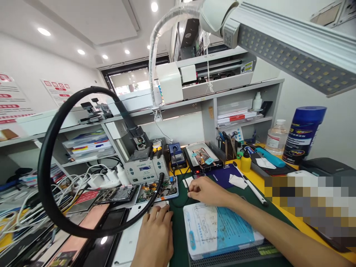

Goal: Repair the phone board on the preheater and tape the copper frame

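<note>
My left hand (156, 231) lies palm down with its fingers slightly apart, over the edge of a white tablet-like panel (133, 218) beside the green mat (178, 237). Further right, my right hand (207, 191) is closed in a pinch around a thin black cable (188, 182) above the mat, near a small white pad. Below my right wrist lies a blue and white box (217, 228), on top of a dark patterned object. A tray of circuit boards and small parts (160, 189) stands just beyond my left hand.
A black hose (44, 167) loops over the left side. The grey soldering station (146, 168) stands behind. At the right are a blue spray can (303, 135), a clear bottle (277, 137), a yellow bottle (245, 163) and a white brush-like tool (254, 187). An LED lamp (294, 52) hangs overhead.
</note>
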### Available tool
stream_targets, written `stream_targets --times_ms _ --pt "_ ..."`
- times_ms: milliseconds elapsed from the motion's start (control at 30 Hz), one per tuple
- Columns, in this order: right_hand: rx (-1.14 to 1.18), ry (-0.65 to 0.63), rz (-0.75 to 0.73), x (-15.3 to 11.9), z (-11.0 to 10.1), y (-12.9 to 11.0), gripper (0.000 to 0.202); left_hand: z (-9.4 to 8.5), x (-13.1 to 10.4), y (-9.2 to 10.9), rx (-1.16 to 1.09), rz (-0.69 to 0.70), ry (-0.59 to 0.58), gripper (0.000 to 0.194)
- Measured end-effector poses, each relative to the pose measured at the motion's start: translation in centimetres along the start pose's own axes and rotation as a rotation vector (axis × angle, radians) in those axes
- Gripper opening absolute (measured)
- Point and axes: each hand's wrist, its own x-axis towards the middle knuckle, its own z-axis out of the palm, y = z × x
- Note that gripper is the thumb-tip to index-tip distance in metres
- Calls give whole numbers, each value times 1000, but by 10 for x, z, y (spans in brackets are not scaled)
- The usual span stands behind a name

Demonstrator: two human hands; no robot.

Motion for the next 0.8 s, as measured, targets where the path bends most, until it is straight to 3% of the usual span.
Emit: stream_targets --times_ms 133,333,433,800 --pt "6 3 -11 -2 -1 0 19 -1 -2 1 101 13 76 38" --pt "-13 -7 -37 -4 -5 -3 19 5 -18 -8 394 313 355 33" --pt "-25 -7 -39 -6 -6 -6 20 14 -25 -14 501 352 426 35" --pt "-48 1 -26 -8 -7 -6 13 33 -31 -28 530 336 347 36"
